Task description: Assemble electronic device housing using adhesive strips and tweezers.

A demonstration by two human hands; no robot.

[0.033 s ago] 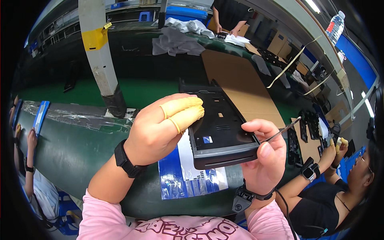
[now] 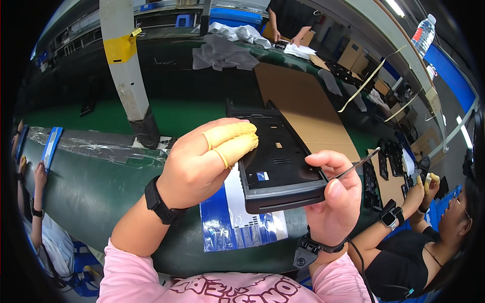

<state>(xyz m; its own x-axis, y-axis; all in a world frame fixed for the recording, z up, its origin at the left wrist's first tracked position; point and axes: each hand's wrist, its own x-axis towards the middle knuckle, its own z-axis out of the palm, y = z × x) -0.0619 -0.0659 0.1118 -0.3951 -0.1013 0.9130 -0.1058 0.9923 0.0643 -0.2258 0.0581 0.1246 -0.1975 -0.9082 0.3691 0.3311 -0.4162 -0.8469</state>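
Note:
A black plastic housing (image 2: 283,156), shallow and frame-like, is held tilted up in front of me above the bench. My left hand (image 2: 202,151), with yellow finger cots on two fingers, grips its left side; the fingertips rest on the inner face. At the near right corner, my right hand (image 2: 336,187) pinches the housing's edge. That same hand also holds a slim pointed metal tool (image 2: 359,163), perhaps tweezers, its tip pointing away to the right. A small blue-and-white sticker (image 2: 262,176) lies on the housing's inner face. My left thumb is hidden.
Beneath the housing lies a blue-and-white plastic-covered sheet (image 2: 217,227) on the green bench (image 2: 116,189). Beyond it are brown cardboard (image 2: 308,111) and a metal post (image 2: 124,76). Black parts (image 2: 389,156) lie to the right, near a seated co-worker (image 2: 409,252). Others work at the left and far side.

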